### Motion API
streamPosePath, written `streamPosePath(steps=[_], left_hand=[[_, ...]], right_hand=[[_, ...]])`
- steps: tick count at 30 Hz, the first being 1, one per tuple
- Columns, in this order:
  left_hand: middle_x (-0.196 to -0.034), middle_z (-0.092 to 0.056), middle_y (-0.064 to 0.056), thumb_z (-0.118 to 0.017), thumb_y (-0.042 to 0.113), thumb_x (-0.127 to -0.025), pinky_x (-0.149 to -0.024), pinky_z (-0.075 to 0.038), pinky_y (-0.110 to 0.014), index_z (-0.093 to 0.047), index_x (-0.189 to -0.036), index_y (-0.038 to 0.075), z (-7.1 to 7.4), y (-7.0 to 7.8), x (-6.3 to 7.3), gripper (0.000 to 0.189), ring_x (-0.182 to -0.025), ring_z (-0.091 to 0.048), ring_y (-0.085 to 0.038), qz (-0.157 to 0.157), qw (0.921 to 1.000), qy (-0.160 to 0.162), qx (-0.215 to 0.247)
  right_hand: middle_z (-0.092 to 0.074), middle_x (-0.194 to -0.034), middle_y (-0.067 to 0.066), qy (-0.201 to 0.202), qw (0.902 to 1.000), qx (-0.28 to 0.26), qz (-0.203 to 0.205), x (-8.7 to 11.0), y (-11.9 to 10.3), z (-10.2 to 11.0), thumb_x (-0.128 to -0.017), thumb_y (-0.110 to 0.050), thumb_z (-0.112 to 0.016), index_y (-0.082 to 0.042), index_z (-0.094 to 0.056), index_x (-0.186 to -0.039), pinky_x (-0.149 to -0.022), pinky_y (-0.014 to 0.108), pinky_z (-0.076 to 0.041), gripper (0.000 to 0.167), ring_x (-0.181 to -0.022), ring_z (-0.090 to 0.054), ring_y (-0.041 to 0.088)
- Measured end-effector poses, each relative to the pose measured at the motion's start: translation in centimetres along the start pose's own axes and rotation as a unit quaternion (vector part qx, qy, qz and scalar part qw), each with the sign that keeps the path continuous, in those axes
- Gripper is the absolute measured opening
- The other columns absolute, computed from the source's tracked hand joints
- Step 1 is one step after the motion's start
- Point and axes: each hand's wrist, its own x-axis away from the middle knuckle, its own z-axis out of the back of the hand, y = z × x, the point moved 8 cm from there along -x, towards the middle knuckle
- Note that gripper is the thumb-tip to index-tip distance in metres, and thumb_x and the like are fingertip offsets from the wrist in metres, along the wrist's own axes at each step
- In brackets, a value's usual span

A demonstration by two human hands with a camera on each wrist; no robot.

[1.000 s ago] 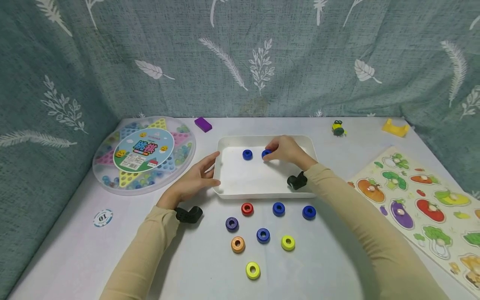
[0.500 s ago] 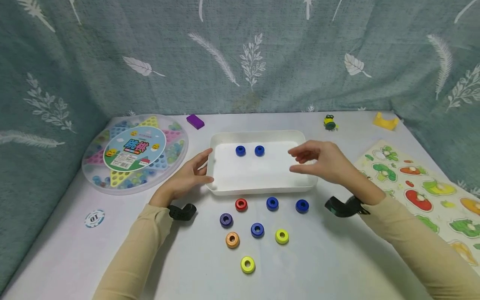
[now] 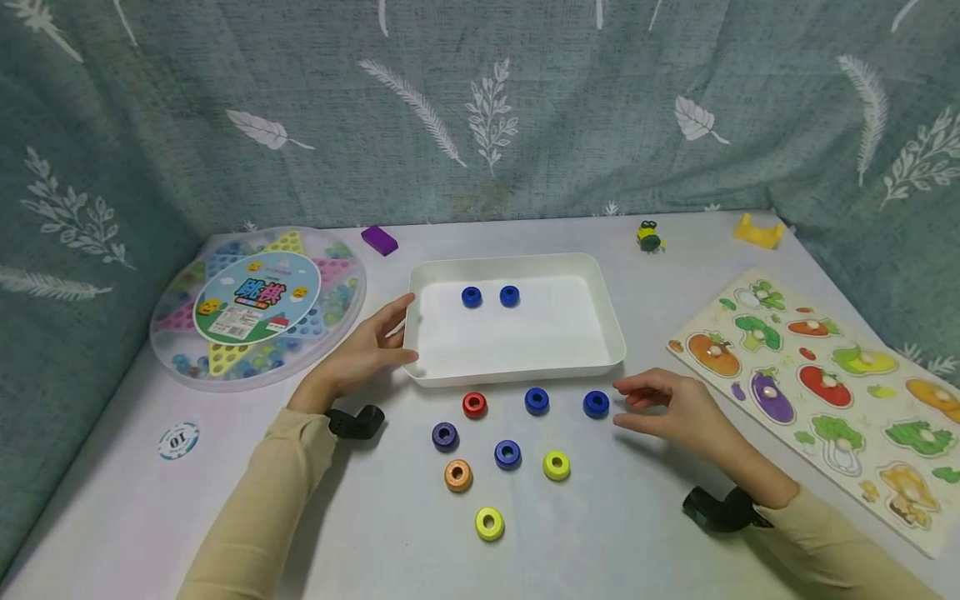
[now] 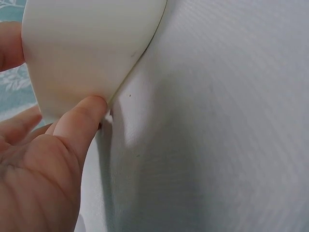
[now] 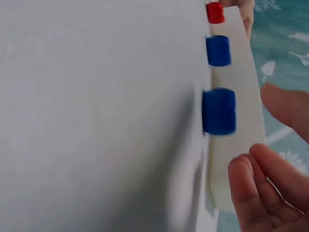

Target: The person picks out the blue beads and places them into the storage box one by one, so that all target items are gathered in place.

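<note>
A white tray [image 3: 517, 342] lies on the table with two blue rings inside, one of them a blue ring [image 3: 509, 296] near its middle back. My left hand [image 3: 356, 358] rests its spread fingers and thumb against the tray's left end; in the left wrist view its thumb [image 4: 84, 121] touches the wall. Just right of a dark blue ring [image 3: 596, 404] in front of the tray, my right hand [image 3: 678, 412] hovers with fingers and thumb apart, holding nothing. In the right wrist view that blue ring [image 5: 219, 111] stands apart from the fingertips [image 5: 240, 169].
Before the tray lie a red ring [image 3: 474, 406], a purple ring [image 3: 446, 437], an orange ring [image 3: 458, 475], yellow rings [image 3: 489, 524] and other blue rings. A round marble game [image 3: 258, 308] sits left, a vegetable puzzle board [image 3: 817, 392] right. Small toys stand behind.
My right hand has let go of a blue ring inside the tray, then moved right and toward me, out to the ring in front. My left hand stays at the tray's end.
</note>
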Motion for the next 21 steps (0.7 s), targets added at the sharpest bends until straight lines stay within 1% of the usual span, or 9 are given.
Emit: streamPosePath(steps=[3,10,14,21], left_hand=[[-0.157,-0.003,-0.012,-0.059,-0.010,-0.083,-0.113,-0.019,-0.041,-0.007,-0.153,0.011,0.0,-0.1,0.1,0.089,-0.141,-0.012,-0.031,0.000,1.0000,0.000,0.004],[-0.157,-0.004,-0.012,-0.058,-0.012,-0.083,-0.112,-0.021,-0.041,-0.007,-0.153,0.011,-0.1,0.0,0.1,0.089,-0.141,-0.013,-0.030,-0.006,0.9999,-0.006,0.015],[-0.157,-0.004,-0.012,-0.057,-0.012,-0.083,-0.112,-0.021,-0.041,-0.007,-0.153,0.011,-0.2,0.1,0.0,0.089,-0.141,-0.013,-0.030,-0.009,0.9998,-0.008,0.016],[-0.157,-0.005,-0.012,-0.057,-0.012,-0.083,-0.112,-0.022,-0.040,-0.007,-0.153,0.011,0.0,0.1,-0.1,0.089,-0.141,-0.014,-0.030,-0.009,0.9998,-0.007,0.016]], right_hand=[[-0.068,-0.093,0.007,-0.001,0.9999,0.007,-0.009,-0.4,0.0,-0.7,-0.070,-0.009,-0.082,0.002,-0.069,-0.103,-0.069,0.020,-0.055,0.037,-0.076,-0.062,0.012],[-0.068,-0.091,0.006,-0.030,0.9989,0.014,-0.033,-1.3,-0.1,-1.9,-0.070,-0.009,-0.082,0.003,-0.068,-0.105,-0.068,0.021,-0.054,0.039,-0.075,-0.062,0.014],[-0.067,-0.089,0.005,-0.046,0.9978,0.019,-0.043,-1.5,0.1,-2.2,-0.071,-0.010,-0.082,0.005,-0.068,-0.105,-0.066,0.020,-0.053,0.040,-0.075,-0.061,0.015],[-0.065,-0.085,0.003,-0.053,0.9967,0.025,-0.057,-1.8,0.4,-2.5,-0.072,-0.008,-0.081,0.004,-0.069,-0.103,-0.064,0.020,-0.053,0.036,-0.074,-0.060,0.014]])
